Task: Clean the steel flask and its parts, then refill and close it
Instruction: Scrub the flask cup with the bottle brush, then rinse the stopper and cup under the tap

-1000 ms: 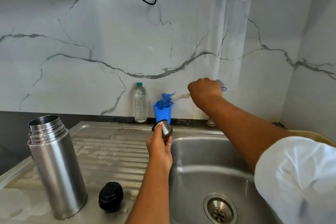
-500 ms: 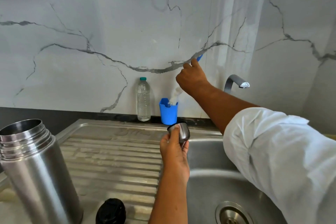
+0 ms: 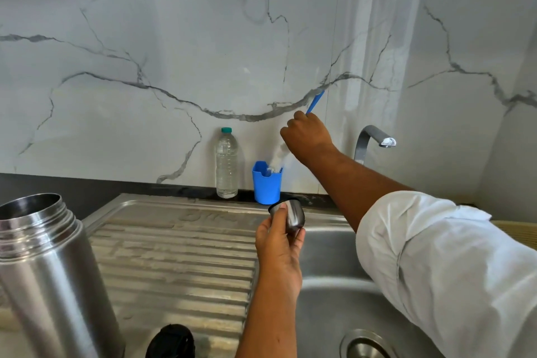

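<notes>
The open steel flask (image 3: 49, 276) stands upright on the draining board at the near left. Its black stopper (image 3: 171, 343) lies on the board beside it. My left hand (image 3: 280, 244) holds the small steel cup lid (image 3: 292, 215) over the sink's left edge, its mouth turned to the left. My right hand (image 3: 306, 134) grips the blue handle of a bottle brush (image 3: 315, 102). The brush's white bristles (image 3: 276, 161) dip into the blue holder cup (image 3: 266, 183) at the back wall.
A clear plastic water bottle (image 3: 226, 166) with a green cap stands left of the blue holder. The tap (image 3: 374, 138) curves over the steel sink (image 3: 334, 305), whose drain (image 3: 364, 347) is at the bottom. The ribbed draining board (image 3: 174, 256) is wet.
My right hand has swung the brush from lying level to standing nearly upright and lowered its bristles into the blue holder. My left hand and the cup lid stayed almost still. The view shifted left.
</notes>
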### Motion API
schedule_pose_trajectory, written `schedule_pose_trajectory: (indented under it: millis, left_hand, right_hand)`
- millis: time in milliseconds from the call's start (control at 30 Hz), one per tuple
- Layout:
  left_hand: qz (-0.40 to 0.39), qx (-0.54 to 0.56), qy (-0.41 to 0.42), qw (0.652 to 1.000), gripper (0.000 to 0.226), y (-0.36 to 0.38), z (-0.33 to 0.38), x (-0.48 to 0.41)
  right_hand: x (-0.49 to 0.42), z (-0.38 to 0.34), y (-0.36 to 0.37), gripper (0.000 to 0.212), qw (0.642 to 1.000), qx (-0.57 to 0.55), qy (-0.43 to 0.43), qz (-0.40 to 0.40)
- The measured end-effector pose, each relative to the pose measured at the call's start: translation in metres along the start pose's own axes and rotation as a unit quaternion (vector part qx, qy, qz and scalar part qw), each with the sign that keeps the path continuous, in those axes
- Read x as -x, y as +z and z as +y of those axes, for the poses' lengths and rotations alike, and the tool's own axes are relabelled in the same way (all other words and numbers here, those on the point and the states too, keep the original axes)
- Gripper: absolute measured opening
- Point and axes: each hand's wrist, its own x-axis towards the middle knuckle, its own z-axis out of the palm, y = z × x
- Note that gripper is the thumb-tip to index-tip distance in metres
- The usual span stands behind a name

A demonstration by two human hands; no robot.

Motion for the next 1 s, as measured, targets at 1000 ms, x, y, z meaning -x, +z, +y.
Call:
schedule_pose_trajectory:
  millis: [1000]
  left_hand:
    - [-0.086, -0.459, -0.016, 0.884, 0.055, 0.048, -0.049, 0.014]
  right_hand:
    - [0.177, 0.053, 0.078, 0.053, 0.75, -0.56, 0.283, -0.21]
